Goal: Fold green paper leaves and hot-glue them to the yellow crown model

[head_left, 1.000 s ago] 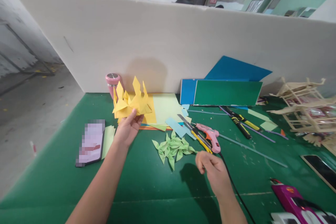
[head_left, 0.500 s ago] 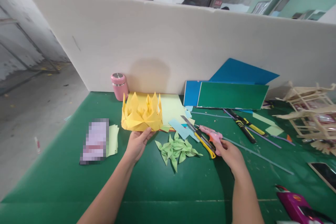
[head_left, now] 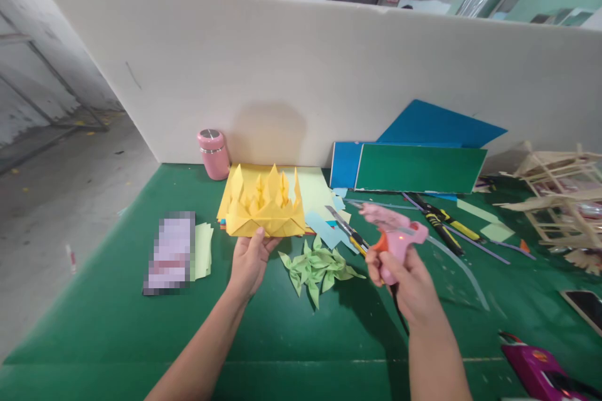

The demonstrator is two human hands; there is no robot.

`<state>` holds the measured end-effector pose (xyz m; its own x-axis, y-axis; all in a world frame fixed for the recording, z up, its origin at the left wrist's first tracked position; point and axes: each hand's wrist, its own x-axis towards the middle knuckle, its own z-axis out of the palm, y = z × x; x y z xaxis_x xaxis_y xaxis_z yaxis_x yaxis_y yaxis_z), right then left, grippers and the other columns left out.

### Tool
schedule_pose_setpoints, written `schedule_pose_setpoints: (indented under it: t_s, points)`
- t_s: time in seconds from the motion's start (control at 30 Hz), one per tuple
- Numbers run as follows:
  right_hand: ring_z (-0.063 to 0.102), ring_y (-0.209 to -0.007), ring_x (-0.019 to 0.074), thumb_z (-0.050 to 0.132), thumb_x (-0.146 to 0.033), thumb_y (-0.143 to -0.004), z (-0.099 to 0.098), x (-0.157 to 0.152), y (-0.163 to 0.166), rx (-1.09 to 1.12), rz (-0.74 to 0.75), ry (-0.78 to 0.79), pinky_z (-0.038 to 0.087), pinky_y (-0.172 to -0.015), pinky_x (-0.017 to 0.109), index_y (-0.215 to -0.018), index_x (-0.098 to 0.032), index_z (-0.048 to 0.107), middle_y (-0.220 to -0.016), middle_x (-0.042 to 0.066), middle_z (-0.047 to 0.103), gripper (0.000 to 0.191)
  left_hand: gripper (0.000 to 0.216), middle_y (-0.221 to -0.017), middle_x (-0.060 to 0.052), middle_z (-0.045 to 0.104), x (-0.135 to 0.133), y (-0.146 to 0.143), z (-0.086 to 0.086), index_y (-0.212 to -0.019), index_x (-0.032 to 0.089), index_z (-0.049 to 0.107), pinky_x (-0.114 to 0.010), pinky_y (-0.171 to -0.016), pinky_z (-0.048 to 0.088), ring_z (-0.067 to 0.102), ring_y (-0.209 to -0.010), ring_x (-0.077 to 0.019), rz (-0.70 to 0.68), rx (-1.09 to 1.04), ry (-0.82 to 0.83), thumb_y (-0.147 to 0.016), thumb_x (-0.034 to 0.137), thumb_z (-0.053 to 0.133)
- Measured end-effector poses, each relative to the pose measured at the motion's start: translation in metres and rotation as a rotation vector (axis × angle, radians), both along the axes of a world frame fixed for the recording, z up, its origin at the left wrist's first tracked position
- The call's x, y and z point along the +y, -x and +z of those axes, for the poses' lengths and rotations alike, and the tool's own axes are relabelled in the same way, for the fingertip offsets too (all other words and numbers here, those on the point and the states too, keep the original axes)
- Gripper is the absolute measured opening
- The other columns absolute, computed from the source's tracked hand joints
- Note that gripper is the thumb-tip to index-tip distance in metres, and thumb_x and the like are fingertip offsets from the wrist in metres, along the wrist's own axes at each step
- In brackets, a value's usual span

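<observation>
A yellow folded-paper lotus (head_left: pixel 266 216), its pointed petals standing up, rests in my left hand (head_left: pixel 251 260); the thumb presses its front edge and the other fingers go under it. My right hand (head_left: pixel 399 276) is wrapped round the handle of a pink glue gun (head_left: pixel 392 225) with an orange trigger. The gun is raised off the table, its nozzle pointing left, a clear glue stick trailing behind. Between my hands lies a pile of green folded-paper leaves (head_left: pixel 320 269). A utility knife (head_left: pixel 350 232) lies just left of the glue gun, partly hidden by my right fingers.
Coloured paper sheets (head_left: pixel 313 191) lie behind the lotus, near a pink flask (head_left: pixel 214 156). Pliers (head_left: pixel 439 225), a stick-built model (head_left: pixel 559 200) and a purple device (head_left: pixel 536 363) are on the right. A white board (head_left: pixel 282 69) stands across the back; a person is behind it.
My right hand has lifted the glue gun off the table and its grip now wraps the handle. My left hand has moved slightly right, and the lotus has turned.
</observation>
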<state>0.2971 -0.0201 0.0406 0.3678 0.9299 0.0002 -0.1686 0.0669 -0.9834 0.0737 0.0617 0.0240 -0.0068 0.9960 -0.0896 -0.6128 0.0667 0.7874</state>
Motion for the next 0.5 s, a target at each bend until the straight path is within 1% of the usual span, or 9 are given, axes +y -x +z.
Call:
schedule_pose_setpoints:
  t_s: [0.07,0.13,0.2,0.27,0.33,0.4,0.5]
  points:
    - [0.051,-0.042,0.0094,0.071,-0.044,-0.069,-0.001,0.000,0.018,-0.007,0.121,0.043,0.041,-0.041,0.021,-0.081,-0.019,0.056,-0.057,-0.002,0.060,0.031,0.042,-0.095,-0.005,0.075,-0.005,-0.001,-0.001,-0.098,0.021,0.064,-0.038,-0.081,0.056,0.070,-0.086,-0.0209,0.006,0.003,0.007,-0.063,0.041,0.078]
    - [0.050,-0.042,0.0099,0.068,-0.051,-0.071,-0.004,0.001,0.034,-0.027,0.204,0.094,0.042,-0.041,0.021,-0.085,-0.017,0.060,-0.054,-0.001,0.060,0.038,0.043,-0.092,-0.005,0.075,-0.010,-0.001,-0.002,-0.098,0.021,0.063,-0.037,-0.079,0.057,0.071,-0.083,-0.0201,0.018,0.013,0.018,-0.063,0.042,0.078]
    - [0.049,-0.041,0.0099,0.067,-0.057,-0.069,-0.008,0.001,0.047,-0.074,0.234,0.133,0.041,-0.041,0.021,-0.077,-0.015,0.063,-0.050,-0.001,0.058,0.043,0.044,-0.091,-0.004,0.075,-0.013,-0.001,-0.003,-0.098,0.021,0.063,-0.035,-0.077,0.057,0.071,-0.081,-0.0193,0.029,0.029,0.032,-0.063,0.042,0.078]
    - [0.048,-0.042,0.0102,0.066,-0.057,-0.070,-0.010,0.001,0.056,-0.151,0.246,0.178,0.042,-0.042,0.022,-0.072,-0.014,0.064,-0.048,-0.001,0.055,0.043,0.045,-0.089,-0.003,0.076,-0.015,-0.001,-0.005,-0.098,0.021,0.063,-0.034,-0.076,0.058,0.071,-0.080,-0.0189,0.028,0.042,0.042,-0.061,0.043,0.079]
    - [0.047,-0.042,0.0106,0.065,-0.056,-0.071,-0.008,0.001,0.063,-0.242,0.244,0.191,0.043,-0.043,0.022,-0.076,-0.014,0.067,-0.046,-0.002,0.053,0.042,0.046,-0.086,-0.004,0.076,-0.015,0.000,-0.005,-0.097,0.020,0.064,-0.036,-0.077,0.058,0.071,-0.078,-0.0194,0.023,0.047,0.047,-0.061,0.044,0.079]
    - [0.046,-0.042,0.0116,0.063,-0.055,-0.072,-0.005,0.002,0.068,-0.339,0.195,0.161,0.043,-0.042,0.023,-0.082,-0.014,0.069,-0.047,-0.002,0.052,0.043,0.047,-0.083,-0.004,0.076,-0.015,0.000,-0.006,-0.096,0.019,0.065,-0.038,-0.077,0.058,0.072,-0.076,-0.0205,0.020,0.049,0.054,-0.060,0.044,0.079]
    - [0.049,-0.043,0.0142,0.059,-0.054,-0.075,-0.002,0.001,0.072,-0.477,0.147,0.088,0.044,-0.044,0.025,-0.083,-0.015,0.070,-0.049,-0.001,0.055,0.042,0.049,-0.080,-0.005,0.076,-0.014,0.000,-0.007,-0.095,0.017,0.066,-0.039,-0.077,0.058,0.072,-0.074,-0.0217,0.018,0.048,0.062,-0.058,0.045,0.080]
